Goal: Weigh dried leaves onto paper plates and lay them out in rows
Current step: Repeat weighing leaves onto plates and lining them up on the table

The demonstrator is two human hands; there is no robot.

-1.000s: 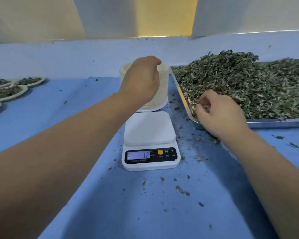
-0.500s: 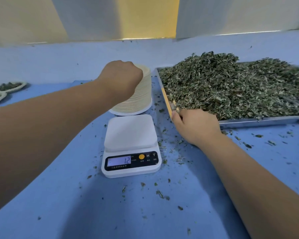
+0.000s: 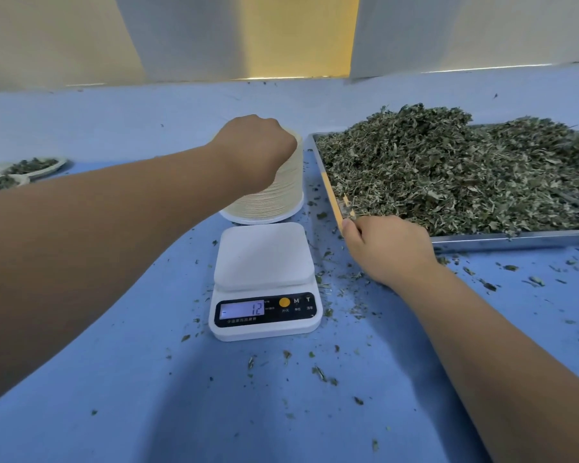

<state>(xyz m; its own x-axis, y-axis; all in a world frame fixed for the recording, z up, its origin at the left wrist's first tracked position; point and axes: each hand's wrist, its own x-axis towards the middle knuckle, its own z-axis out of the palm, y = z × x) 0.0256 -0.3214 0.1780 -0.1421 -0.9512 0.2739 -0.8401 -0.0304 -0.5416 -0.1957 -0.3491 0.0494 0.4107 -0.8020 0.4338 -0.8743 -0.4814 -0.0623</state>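
Observation:
A tall stack of paper plates [image 3: 274, 198] stands behind the white scale [image 3: 264, 259], whose platform is bare and whose display reads 12. My left hand [image 3: 254, 148] sits on top of the stack, fingers curled over the top plate. A metal tray [image 3: 515, 238] heaped with dried leaves [image 3: 448, 172] lies to the right. My right hand [image 3: 388, 248] is at the tray's near left corner, fingers curled in around leaves at the heap's edge, thumb by the rim. The palm is hidden.
Filled paper plates [image 3: 30, 167] lie at the far left on the blue table cover [image 3: 147, 396]. Leaf crumbs are scattered around the scale and in front of the tray. A pale wall stands behind the table.
My right hand has drawn back from the leaf heap to the tray's near corner. My left hand has stayed on the plate stack. The view has shifted right.

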